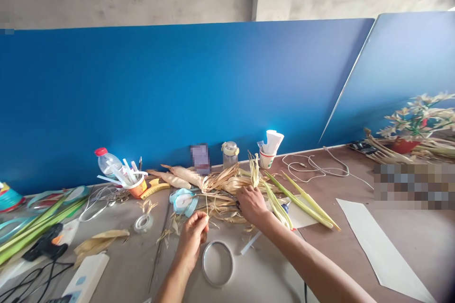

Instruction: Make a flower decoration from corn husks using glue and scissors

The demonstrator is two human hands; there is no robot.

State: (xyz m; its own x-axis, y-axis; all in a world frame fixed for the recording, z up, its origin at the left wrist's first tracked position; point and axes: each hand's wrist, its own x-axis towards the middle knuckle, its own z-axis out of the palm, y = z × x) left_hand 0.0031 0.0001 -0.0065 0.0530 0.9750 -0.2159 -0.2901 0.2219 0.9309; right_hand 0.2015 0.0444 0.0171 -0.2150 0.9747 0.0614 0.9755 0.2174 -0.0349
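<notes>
My left hand (195,233) is closed in a pinch on a thin pale stem (207,204) that stands upright from the fingertips. The stem's top meets the dry corn husks behind it, and I cannot tell whether anything is attached there. My right hand (251,204) reaches into the pile of dry corn husks (227,183), its fingers bent down and closed. A small dark thing shows by those fingertips, but what they grip is hidden. Below the hands, a roll of clear tape (217,263) lies between my forearms. A light blue ribbon roll (183,202) is left of the pile.
Green leaf strips (305,201) lie right of the pile. Behind stand a jar (230,154) and a paper cup (267,159). Leftward are an orange cup (138,186), a bottle (109,163), a glue gun (48,242) and a power strip (86,278). White paper (384,246) lies right.
</notes>
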